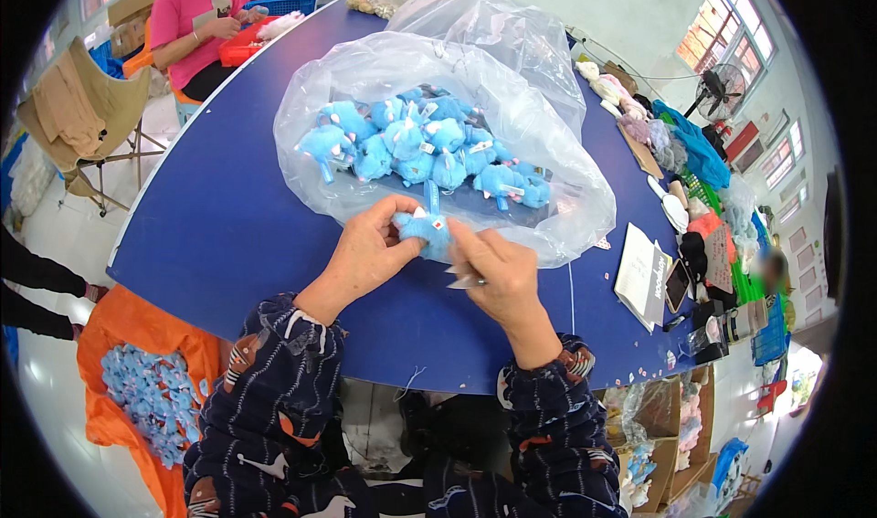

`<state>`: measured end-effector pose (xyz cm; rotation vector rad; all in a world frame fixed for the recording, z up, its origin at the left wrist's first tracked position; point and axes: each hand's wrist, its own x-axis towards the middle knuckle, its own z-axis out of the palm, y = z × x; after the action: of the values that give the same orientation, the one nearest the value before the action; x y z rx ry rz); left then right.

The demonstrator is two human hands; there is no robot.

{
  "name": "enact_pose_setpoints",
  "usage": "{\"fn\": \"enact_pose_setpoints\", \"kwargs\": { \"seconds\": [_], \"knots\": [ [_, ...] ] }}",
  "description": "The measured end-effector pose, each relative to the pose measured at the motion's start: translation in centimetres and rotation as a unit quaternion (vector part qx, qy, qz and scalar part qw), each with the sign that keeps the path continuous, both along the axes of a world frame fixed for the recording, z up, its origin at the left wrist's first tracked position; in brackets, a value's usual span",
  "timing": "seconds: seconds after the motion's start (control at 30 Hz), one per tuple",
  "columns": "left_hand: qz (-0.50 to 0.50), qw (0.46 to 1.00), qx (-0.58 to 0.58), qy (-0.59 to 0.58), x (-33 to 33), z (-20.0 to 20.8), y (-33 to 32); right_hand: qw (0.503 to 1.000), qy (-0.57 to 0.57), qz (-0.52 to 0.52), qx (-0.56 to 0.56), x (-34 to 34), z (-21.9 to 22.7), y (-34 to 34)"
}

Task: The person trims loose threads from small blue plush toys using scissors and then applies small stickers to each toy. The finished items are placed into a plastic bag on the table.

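Note:
My left hand (361, 248) is closed on a small fluffy blue plush toy (426, 229) above the table, near its front edge. The toy has a pale ear, a blue ribbon loop on top and a small white tag with a red mark. Against the toy's right side are the fingertips of my right hand (501, 267). That hand also grips small metal scissors (466, 282); their blades point left below the fingers, and the handles are hidden in the palm. Just beyond, several similar blue plush toys (402, 142) lie heaped on a clear plastic bag (301, 89).
The blue table (201, 216) curves around me. On its right lie a notebook (641, 276), a phone (677, 285) and mixed items. An orange sack (96, 372) of blue pieces stands at lower left. A person in pink (194, 15) works at far left; a fan (722, 90) stands far right.

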<state>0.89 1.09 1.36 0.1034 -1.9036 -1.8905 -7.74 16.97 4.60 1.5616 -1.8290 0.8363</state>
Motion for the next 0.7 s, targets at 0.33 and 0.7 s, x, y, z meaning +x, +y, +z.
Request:
{"fn": "enact_pose_setpoints", "kwargs": {
  "seconds": [0.33, 0.7],
  "knots": [
    [0.001, 0.999, 0.043, 0.007, -0.3, -0.5, -0.2, 0.992, -0.12, 0.026, 0.014, 0.0, -1.9, -0.6],
    [0.031, 0.998, 0.061, 0.0, 0.2, -0.4, -1.9, 0.957, -0.27, 0.031, -0.097, -0.6, -1.0, -0.6]
  ]
}}
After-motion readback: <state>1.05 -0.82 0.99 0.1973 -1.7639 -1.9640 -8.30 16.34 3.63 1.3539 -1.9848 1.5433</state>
